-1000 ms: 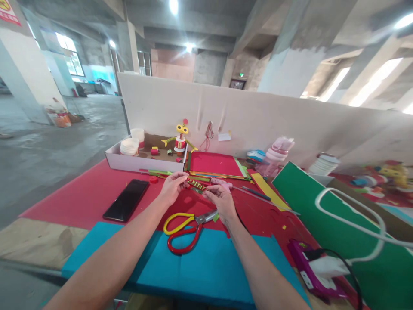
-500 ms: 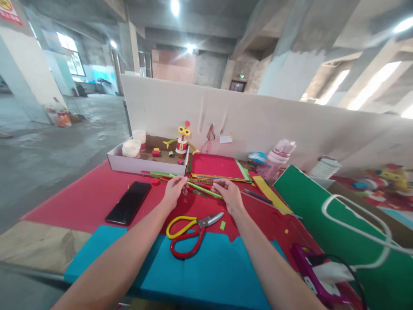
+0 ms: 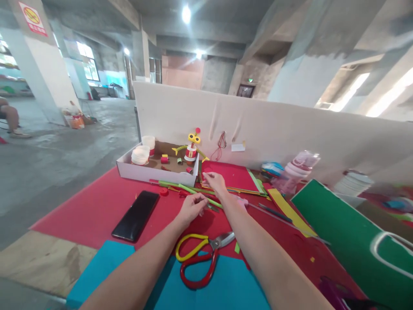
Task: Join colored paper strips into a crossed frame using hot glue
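Note:
My left hand (image 3: 192, 208) is closed, fingers curled together just above the red sheet, beside green paper strips (image 3: 185, 187). Whatever it pinches is too small to make out. Farther forward, my right hand (image 3: 215, 183) has its fingers drawn together near the right corner of the white box (image 3: 158, 175); I cannot make out what they hold. Scissors (image 3: 215, 244) with one yellow and one red handle lie below the hands, their blade tip reaching my right forearm. A paper robot figure (image 3: 191, 151) with yellow spring-like folded arms stands at the box's right end.
A black phone (image 3: 136, 216) lies to the left. White cups (image 3: 141, 155) stand in the box. Red paper sheets (image 3: 230, 174) lie behind my right hand. Rightward are a yellow strip (image 3: 288, 209), a green board (image 3: 332, 232) and a pink bottle (image 3: 298, 168). Blue paper (image 3: 222, 280) covers the front.
My right hand has moved left and forward, toward the box corner. My left hand now sits lower and nearer to me than the right. The whole view has shifted slightly.

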Tool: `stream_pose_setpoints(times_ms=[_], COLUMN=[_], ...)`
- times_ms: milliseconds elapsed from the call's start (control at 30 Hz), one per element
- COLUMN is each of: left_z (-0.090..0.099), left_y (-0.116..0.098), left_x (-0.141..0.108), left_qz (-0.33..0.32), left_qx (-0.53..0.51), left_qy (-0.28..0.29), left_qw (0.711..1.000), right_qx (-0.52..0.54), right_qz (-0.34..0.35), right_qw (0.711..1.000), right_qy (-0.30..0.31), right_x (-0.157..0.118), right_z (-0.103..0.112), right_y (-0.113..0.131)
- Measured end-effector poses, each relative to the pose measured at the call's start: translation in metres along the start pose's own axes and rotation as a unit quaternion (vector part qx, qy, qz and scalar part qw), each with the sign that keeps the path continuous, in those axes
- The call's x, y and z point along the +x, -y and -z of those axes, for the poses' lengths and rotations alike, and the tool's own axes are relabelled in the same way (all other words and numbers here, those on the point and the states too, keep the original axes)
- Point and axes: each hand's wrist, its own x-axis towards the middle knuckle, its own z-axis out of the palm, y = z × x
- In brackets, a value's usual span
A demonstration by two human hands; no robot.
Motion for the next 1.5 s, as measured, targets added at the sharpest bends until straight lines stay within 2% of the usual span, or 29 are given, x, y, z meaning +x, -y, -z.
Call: stream_pose_setpoints(times_ms=[67,133,233,300,367,467,567,667,833,933,1033,1100,1167,1233,1300,1400,1500], left_z=[0.000,0.001,0.001,0.002,0.002,0.002,0.000,0.000,0.006,0.011,0.014,0.014,0.014,0.014,0.013,0.011,0.008], left_y=[-0.002,-0.004,-0.007,-0.009,-0.011,-0.012,-0.013,-0.014,-0.012,-0.010,-0.010,-0.011,-0.012,-0.014,-0.014,-0.012,-0.009], left_x=[0.000,-0.001,-0.003,-0.006,-0.008,-0.012,-0.016,-0.018,-0.013,-0.009,-0.008,-0.009,-0.010,-0.011,-0.012,-0.011,-0.010], left_qz=[0.002,0.009,0.008,-0.012,-0.035,-0.055,-0.076,-0.102,-0.093,-0.087,-0.086,-0.087,-0.087,-0.083,-0.081,-0.080,-0.081], left_qx=[-0.005,-0.006,0.009,0.019,0.044,0.097,0.162,0.212,0.202,0.196,0.197,0.200,0.199,0.193,0.189,0.185,0.177], left_qy=[-0.015,-0.038,-0.061,-0.059,-0.053,-0.032,-0.005,0.008,-0.015,-0.034,-0.037,-0.034,-0.032,-0.034,-0.035,-0.026,-0.011], left_qw=[1.000,0.999,0.998,0.998,0.997,0.993,0.984,0.972,0.975,0.976,0.976,0.975,0.976,0.977,0.978,0.979,0.981], right_qx=[-0.021,-0.018,0.031,0.044,0.001,-0.152,-0.309,-0.407,-0.487,-0.556,-0.614,-0.622,-0.594,-0.522,-0.476,-0.478,-0.486], right_qz=[0.035,0.064,0.079,0.085,0.090,0.078,0.083,0.078,0.068,0.054,0.055,0.058,0.058,0.073,0.084,0.028,-0.055], right_qw=[0.999,0.998,0.995,0.992,0.993,0.985,0.946,0.904,0.860,0.816,0.776,0.771,0.793,0.840,0.866,0.868,0.849], right_qy=[0.023,0.018,-0.057,-0.083,-0.077,-0.027,0.049,0.102,0.133,0.146,0.134,0.124,0.124,0.129,0.130,0.129,0.199], right_x=[-0.021,-0.047,-0.090,-0.116,-0.138,-0.165,-0.185,-0.199,-0.206,-0.204,-0.204,-0.208,-0.222,-0.246,-0.280,-0.338,-0.380], right_z=[0.016,0.040,0.077,0.099,0.115,0.130,0.132,0.127,0.117,0.107,0.097,0.095,0.102,0.119,0.148,0.205,0.257], right_y=[0.009,0.019,0.029,0.032,0.032,0.027,0.017,0.007,0.006,0.011,0.015,0.020,0.031,0.044,0.057,0.066,0.064])
